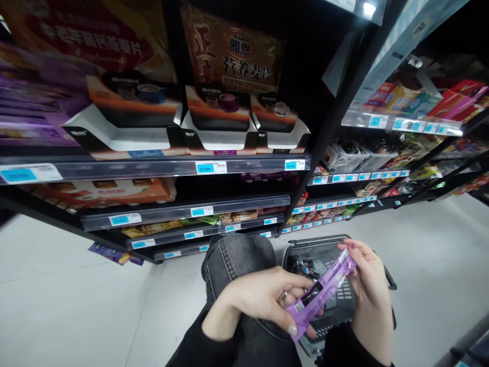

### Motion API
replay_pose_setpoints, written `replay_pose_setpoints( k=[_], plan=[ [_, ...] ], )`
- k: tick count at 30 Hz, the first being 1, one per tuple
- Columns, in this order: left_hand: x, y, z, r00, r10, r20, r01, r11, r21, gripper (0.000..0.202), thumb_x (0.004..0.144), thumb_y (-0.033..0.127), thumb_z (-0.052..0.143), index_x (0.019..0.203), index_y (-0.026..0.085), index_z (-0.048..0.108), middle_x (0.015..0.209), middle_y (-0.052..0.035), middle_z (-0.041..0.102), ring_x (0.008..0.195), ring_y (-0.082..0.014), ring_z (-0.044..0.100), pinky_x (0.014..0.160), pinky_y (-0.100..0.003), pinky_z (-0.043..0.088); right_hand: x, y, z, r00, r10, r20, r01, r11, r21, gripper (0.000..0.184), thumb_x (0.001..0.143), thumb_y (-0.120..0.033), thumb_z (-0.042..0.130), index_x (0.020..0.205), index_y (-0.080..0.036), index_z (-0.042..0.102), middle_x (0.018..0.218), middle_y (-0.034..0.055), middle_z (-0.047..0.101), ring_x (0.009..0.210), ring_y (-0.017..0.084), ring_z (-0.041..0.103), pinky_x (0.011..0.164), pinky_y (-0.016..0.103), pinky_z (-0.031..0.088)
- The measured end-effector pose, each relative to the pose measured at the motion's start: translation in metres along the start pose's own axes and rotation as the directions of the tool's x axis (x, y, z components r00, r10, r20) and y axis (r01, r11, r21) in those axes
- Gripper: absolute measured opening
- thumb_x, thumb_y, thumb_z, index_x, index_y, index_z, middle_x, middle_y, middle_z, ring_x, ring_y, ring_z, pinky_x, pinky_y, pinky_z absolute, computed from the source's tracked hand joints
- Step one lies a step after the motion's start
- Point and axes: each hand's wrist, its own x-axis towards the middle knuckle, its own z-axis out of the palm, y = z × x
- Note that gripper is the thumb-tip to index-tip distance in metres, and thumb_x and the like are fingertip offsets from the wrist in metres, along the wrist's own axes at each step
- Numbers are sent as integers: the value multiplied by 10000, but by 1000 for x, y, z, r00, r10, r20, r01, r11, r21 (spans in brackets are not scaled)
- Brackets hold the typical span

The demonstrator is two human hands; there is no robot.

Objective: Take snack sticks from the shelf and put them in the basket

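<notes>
Both of my hands hold a long purple packet (320,294) with a dark label, tilted up to the right. My left hand (263,300) grips its lower end, thumb underneath. My right hand (369,285) pinches the upper end with its fingertips. The packet hovers over a dark shopping basket (305,250) that stands on the floor and has several small wrapped items in it. My knee in grey jeans (233,260) is raised just left of the basket.
Dark store shelves (183,165) with blue price tags rise in front of me, stocked with boxes of drink mix (217,114) and cereal bags. A second shelf unit (397,125) with snacks runs off to the right. The floor (61,295) is pale grey.
</notes>
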Motion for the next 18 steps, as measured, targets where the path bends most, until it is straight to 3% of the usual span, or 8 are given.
replay_pose_setpoints(
  k=[5,7,9,11,14,18],
  plan=[
    [-1,-2,0,1000,10,-17,-11,994,-105,531,744,283,698,1226,128,536,1076,-142,657,867,-237,675,703,-286,555,-3,2,2,996,-60,-61,62,998,27,401,487,-288,838,802,-114,659,738,74,688,353,-6,345,368,138,313],
    [0,-4,-1,995,50,-90,-69,971,-230,510,797,252,636,1271,148,476,1131,-161,625,820,-228,685,620,-268,558,-5,2,-1,988,-115,-101,119,992,36,400,503,-282,836,826,-125,662,740,65,685,368,-1,367,394,144,350],
    [0,-6,-3,969,85,-231,-162,926,-340,462,845,244,567,1272,158,415,1094,-174,636,749,-215,692,549,-253,552,-8,1,-7,985,-139,-103,144,989,35,384,530,-285,830,851,-151,667,759,55,681,388,12,408,408,148,376],
    [0,-8,-6,923,96,-373,-248,890,-384,372,883,267,507,1218,161,384,976,-169,676,641,-194,686,494,-239,541,-12,1,-14,990,-138,-40,138,990,13,319,571,-295,812,834,-174,677,814,57,680,412,31,457,407,157,398],
    [-1,-9,-10,862,112,-495,-335,858,-390,299,913,344,453,1144,172,371,860,-163,699,511,-176,655,420,-223,516,-19,2,-28,969,-205,135,213,976,-47,186,651,-327,765,751,-183,701,945,92,671,517,87,568,442,189,460],
    [1,-11,-10,812,145,-566,-434,798,-418,314,906,444,442,1012,149,445,736,-136,700,427,-159,617,357,-198,480,-27,3,-43,829,-350,437,430,898,-96,382,612,-478,763,871,-198,732,1085,151,639,722,208,654,536,274,538]
  ],
)
